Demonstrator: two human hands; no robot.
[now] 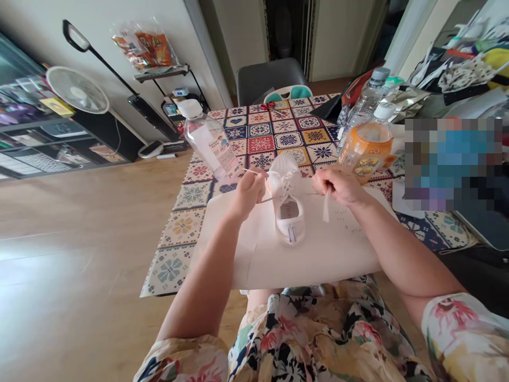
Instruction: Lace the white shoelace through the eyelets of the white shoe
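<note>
A white sneaker (289, 227) stands upright on a white sheet (318, 254), its toe pointing away from me and its heel towards me. Laces (288, 185) criss-cross over its tongue. To the left of the shoe, my left hand (251, 192) is closed around one end of the shoelace, which runs taut to the shoe. On the other side, my right hand (338, 187) grips the other lace end, and a loose white tail (326, 207) hangs below the fist. Both hands are held apart at about the same height.
A clear bottle with a pink label (217, 151) stands left of my left hand. Behind my right hand are an orange-labelled bottle (368, 146) and a clear bottle (368, 93). Red scissors (272, 108) lie on the patterned tablecloth (183, 225). A dark chair (274, 79) is beyond the table.
</note>
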